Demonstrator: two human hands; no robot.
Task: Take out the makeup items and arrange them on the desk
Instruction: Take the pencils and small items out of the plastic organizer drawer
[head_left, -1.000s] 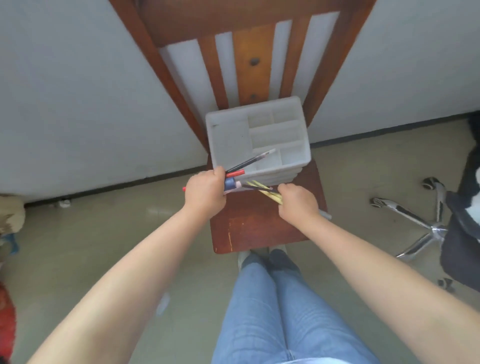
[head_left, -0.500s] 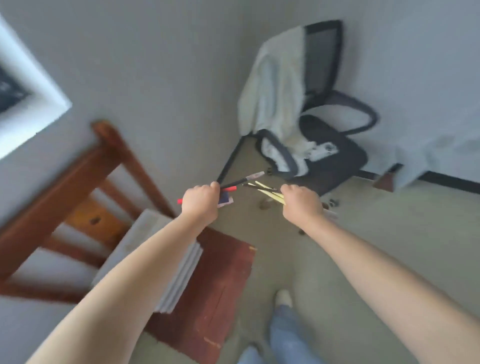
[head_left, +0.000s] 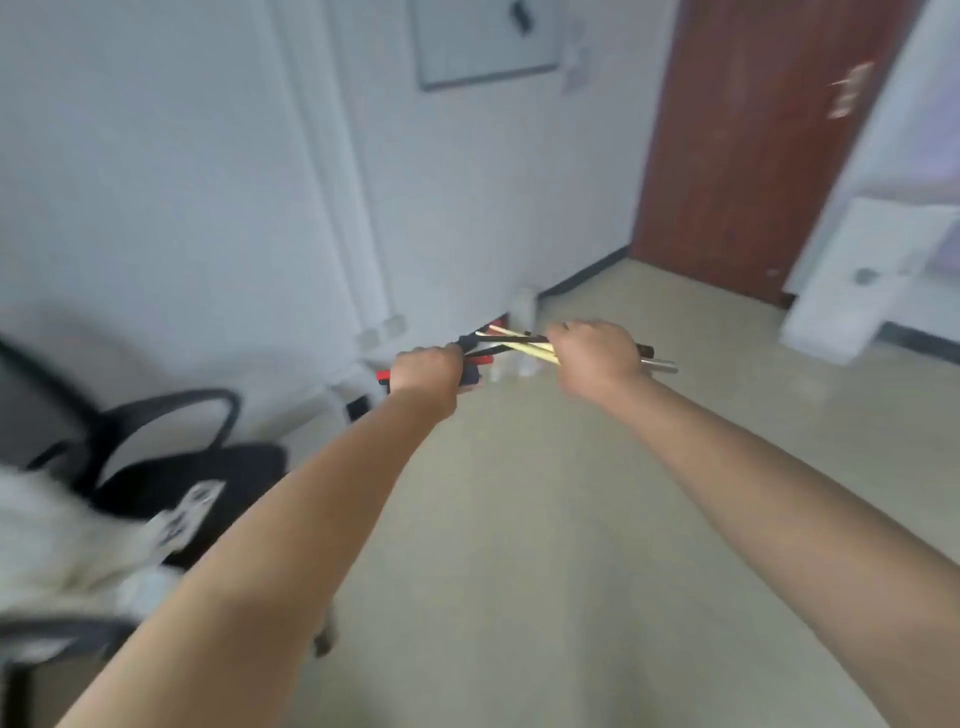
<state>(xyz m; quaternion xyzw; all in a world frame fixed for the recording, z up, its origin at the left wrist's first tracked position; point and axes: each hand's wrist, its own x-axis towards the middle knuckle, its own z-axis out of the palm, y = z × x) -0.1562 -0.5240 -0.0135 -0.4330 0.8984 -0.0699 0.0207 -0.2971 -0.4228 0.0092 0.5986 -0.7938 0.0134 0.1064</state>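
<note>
Both arms reach out in front of the person at about the same height, each fist carrying a small bunch of slim makeup items over the beige floor (head_left: 519, 519). The left hand (head_left: 425, 370) has its fingers curled tight around the red and black pencils (head_left: 480, 349), whose tips point right and away — a red end pokes out on the thumb side. The right hand (head_left: 597, 354) is likewise closed, its fingers wrapped around the yellow-handled sticks (head_left: 524, 345), which slant left toward the other bunch; a silver end and a dark end stick out past the hand on the right. The two bunches cross between the fists — whether they actually touch is too blurred to tell. A black office chair (head_left: 171, 457) with pale cloth draped on it stands at lower left, and a brown door (head_left: 753, 145) closes the far wall.
</note>
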